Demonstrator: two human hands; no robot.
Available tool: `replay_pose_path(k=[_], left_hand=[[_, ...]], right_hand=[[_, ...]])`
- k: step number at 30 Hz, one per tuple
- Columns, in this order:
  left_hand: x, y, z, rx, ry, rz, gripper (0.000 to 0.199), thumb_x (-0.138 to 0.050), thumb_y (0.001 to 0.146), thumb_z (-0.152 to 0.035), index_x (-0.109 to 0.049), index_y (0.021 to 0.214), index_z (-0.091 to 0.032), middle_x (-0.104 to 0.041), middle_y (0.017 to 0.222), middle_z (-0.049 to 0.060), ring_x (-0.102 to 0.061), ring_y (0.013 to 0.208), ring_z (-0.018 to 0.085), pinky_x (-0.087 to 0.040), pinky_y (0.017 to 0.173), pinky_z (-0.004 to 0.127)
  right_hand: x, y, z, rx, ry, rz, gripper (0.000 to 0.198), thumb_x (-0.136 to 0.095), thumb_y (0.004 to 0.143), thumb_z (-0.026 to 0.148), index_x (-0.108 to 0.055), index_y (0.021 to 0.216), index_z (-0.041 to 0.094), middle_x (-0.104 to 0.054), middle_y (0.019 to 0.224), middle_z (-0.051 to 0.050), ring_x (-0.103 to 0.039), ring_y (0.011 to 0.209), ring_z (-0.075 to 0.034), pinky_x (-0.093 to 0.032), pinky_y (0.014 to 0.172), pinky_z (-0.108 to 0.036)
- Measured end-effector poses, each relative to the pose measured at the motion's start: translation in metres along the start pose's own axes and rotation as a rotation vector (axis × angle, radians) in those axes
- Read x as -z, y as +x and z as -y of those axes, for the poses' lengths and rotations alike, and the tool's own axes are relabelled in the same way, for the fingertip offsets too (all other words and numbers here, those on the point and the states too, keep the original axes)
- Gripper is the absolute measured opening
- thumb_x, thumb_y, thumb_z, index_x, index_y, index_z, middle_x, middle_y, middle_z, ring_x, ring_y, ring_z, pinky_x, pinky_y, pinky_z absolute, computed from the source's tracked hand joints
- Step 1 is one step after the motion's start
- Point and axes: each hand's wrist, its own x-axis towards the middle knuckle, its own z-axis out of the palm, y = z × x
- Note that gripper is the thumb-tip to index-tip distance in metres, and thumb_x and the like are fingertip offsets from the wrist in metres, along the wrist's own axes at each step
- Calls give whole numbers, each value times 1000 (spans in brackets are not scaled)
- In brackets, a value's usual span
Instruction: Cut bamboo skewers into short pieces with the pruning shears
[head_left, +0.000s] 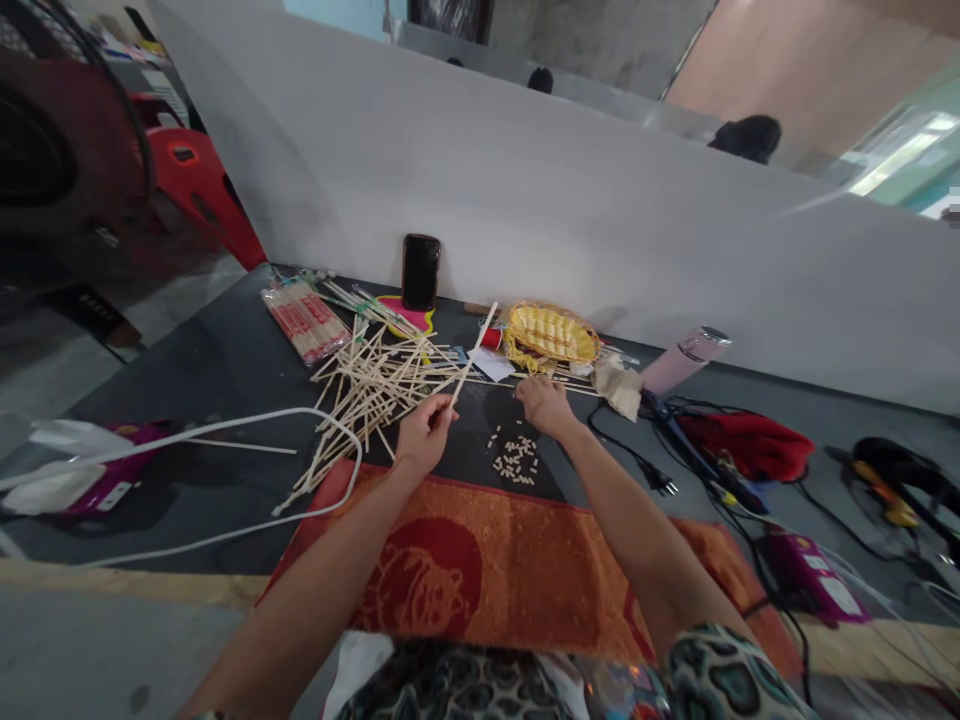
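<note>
Long stick (pixel 474 352) in the left hand (pixel 424 432), right hand (pixel 544 404) low beyond loose small pieces (pixel 517 460)

The left hand pinches the stick aslant, its far end raised; a slack grip could drop it into the tangled heap of sticks (pixel 390 375) beside it. The right hand's fingers curl down at the surface (pixel 217 350), and whether they hold anything cannot be told; a sweep of its wrist could scatter the pieces, which lie unconfined. Counted from the left: one wrapped packet (pixel 306 320); the heap, too crossed to count; one phone (pixel 421 272); one held stick; one red spool (pixel 491 338); dozens of pieces, too crowded for an exact number; at least one yellow basket (pixel 553 333); one pink flask (pixel 687 360).
</note>
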Motion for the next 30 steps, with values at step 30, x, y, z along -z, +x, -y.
replay_pose_path(k=[30], left_hand=[[12, 0, -8, -333, 666, 240, 34, -42, 89, -14, -67, 108, -28, -72, 100, 2, -56, 97, 24, -43, 92, 37]], right_hand=[[34, -102, 26, -259, 1386, -221, 19, -59, 87, 41, -62, 92, 22, -65, 80, -1, -58, 67, -13, -49, 66, -28]])
